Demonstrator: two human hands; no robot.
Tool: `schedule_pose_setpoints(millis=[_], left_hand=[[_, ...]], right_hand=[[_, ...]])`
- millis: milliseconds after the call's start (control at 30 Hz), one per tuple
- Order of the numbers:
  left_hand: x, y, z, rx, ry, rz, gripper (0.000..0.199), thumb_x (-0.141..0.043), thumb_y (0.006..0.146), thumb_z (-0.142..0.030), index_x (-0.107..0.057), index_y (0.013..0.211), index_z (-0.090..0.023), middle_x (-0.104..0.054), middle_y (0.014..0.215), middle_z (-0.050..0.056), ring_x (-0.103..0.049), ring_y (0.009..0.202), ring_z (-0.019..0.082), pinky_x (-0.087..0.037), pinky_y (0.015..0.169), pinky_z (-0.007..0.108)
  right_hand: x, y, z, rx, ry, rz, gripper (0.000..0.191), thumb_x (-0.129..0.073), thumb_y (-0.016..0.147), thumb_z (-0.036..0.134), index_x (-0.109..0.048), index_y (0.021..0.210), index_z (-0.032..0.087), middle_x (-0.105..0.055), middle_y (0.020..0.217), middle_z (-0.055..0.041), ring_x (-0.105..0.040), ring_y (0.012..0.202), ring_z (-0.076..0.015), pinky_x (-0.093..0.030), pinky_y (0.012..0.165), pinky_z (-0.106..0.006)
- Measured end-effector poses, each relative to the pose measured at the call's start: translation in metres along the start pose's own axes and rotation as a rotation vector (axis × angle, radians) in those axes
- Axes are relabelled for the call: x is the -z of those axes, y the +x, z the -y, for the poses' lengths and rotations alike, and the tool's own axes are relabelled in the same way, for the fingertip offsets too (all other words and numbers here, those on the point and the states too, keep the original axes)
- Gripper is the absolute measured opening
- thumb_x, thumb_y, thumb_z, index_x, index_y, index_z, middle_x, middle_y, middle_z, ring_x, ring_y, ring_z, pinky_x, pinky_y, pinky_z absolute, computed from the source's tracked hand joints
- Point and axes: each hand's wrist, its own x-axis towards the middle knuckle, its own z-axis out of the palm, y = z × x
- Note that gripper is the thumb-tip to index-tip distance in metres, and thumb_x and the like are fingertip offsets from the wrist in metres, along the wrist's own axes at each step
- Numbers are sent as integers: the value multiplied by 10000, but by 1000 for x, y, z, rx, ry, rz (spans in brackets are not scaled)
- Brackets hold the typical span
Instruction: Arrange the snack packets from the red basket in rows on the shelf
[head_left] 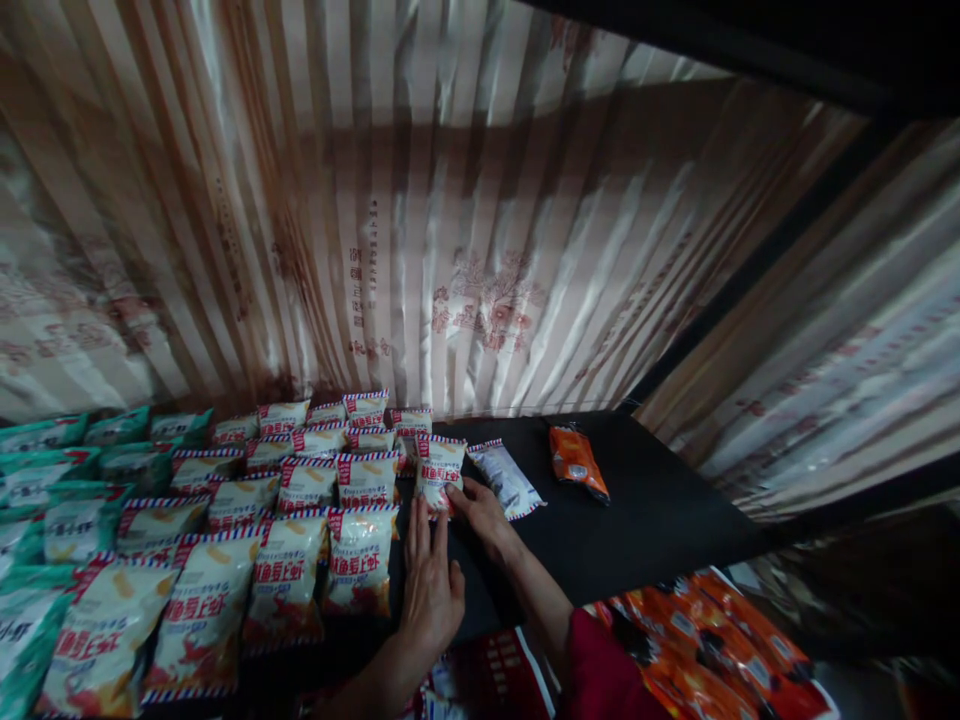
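Observation:
A white snack bag [440, 474] with red lettering and a striped edge stands on the black shelf [637, 540]. The fingertips of my left hand [433, 585] touch its lower front, the fingers stretched out and lying forward. My right hand [480, 512] has its fingers at the bag's lower right side, with thumb and fingers closed toward it. Just to the right lies a similar bag [507, 480], its plainer side up. Rows of matching white bags [360, 562] stand to the left of my hands.
Green snack bags [76, 525] fill the far left. An orange bag [577, 462] lies toward the shelf's back right. Several orange packets [705, 640] sit in a box at the lower right. A pleated curtain [480, 220] hangs behind, and a dark bar [757, 255] slants at the right.

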Motion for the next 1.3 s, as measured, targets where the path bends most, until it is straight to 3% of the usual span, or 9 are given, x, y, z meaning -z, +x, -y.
schedule_pose_setpoints(millis=[433, 700, 933, 1300], left_hand=[[-9, 6, 10, 37, -32, -22, 646, -412, 725, -47, -358, 1359, -157, -141, 1521, 66, -27, 1396, 228, -180, 1135, 440], [-8, 11, 10, 36, -46, -33, 580, -413, 721, -51, -435, 1299, -107, -117, 1523, 82, -26, 1395, 243, -176, 1138, 432], [-12, 10, 16, 39, -11, -42, 574, -415, 741, -62, -425, 1309, -137, -136, 1521, 73, -63, 1395, 234, -204, 1130, 428], [-10, 9, 18, 28, 35, -18, 558, -379, 762, -53, -408, 1316, -108, -118, 1522, 99, -63, 1394, 257, -219, 1119, 460]], right_hand=[[-2, 26, 5, 33, -105, 60, 460, -645, 667, 538, -681, 927, 160, -701, 833, -58, -623, 819, -233, -472, 760, -346], [-2, 37, -4, 57, -159, 20, 454, -602, 710, 528, -645, 955, 148, -682, 812, -53, -605, 771, -203, -467, 702, -318], [-5, 50, -8, 89, -155, 7, 400, -597, 717, 503, -644, 922, 163, -676, 802, -39, -601, 774, -198, -473, 723, -323], [0, 41, 5, 63, -75, 34, 393, -594, 718, 499, -622, 927, 167, -676, 819, -38, -613, 751, -198, -480, 697, -315]])
